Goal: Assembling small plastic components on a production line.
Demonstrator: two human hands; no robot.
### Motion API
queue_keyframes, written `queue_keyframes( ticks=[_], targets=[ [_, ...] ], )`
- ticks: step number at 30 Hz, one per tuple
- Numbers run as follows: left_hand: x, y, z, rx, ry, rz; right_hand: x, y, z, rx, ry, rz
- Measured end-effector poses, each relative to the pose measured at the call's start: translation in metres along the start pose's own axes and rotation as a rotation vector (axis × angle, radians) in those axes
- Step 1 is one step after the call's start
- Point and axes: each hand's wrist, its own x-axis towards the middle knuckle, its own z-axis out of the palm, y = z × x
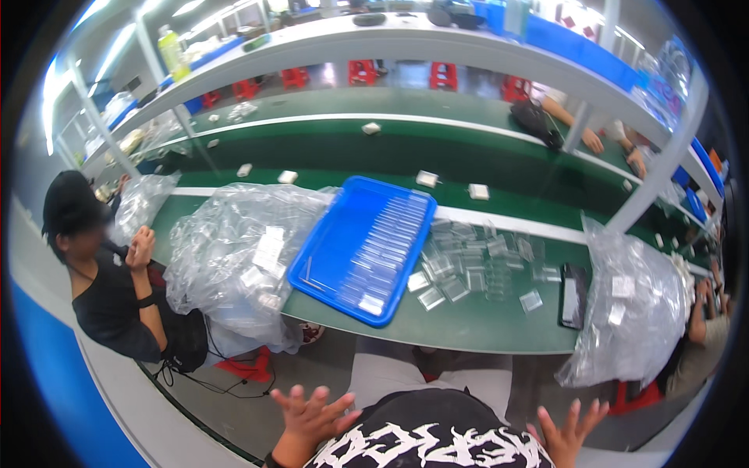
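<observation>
My left hand (307, 420) is raised near my chest at the lower edge, fingers spread, holding nothing. My right hand (568, 431) is also up with fingers apart and nothing in it. Both hang well short of the green work table (468, 324). On the table lies a blue tray (335, 242) with rows of small clear plastic cases along its right side. More clear cases (476, 265) stand loose to the right of the tray.
Large clear plastic bags of parts sit at the left (234, 257) and right (632, 312). A dark phone-like slab (573, 295) lies near the right bag. A seated person in black (109, 281) is at my left. Green conveyor belts carry small white items; other workers' hands (597, 140) show behind.
</observation>
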Motion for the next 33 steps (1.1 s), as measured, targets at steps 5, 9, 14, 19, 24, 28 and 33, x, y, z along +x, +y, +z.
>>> queue_keyframes(
  ticks=[5,9,14,19,24,28,33],
  targets=[
    [0.111,-0.006,0.053,-0.153,0.198,0.266,0.102,0.006,0.067,0.313,0.131,-0.101],
    [0.191,0.004,0.075,-0.2,0.243,0.398,0.184,-0.016,0.126,0.589,0.372,-0.185],
    [0.225,0.033,0.1,-0.255,0.294,0.401,0.242,-0.042,0.139,0.505,0.418,-0.203],
    [0.177,0.026,0.077,-0.542,0.161,0.355,0.203,-0.049,0.128,0.974,0.364,-0.079],
    [0.114,-0.027,0.0,-1.139,-0.075,0.064,0.074,0.011,0.067,1.954,-0.143,0.336],
    [0.03,-0.04,-0.064,-1.94,0.481,-0.715,-0.054,0.023,0.008,2.735,0.521,0.522],
    [0.088,-0.046,-0.035,-2.569,0.002,-0.224,0.05,0.008,-0.009,2.665,0.339,0.184]
  ],
)
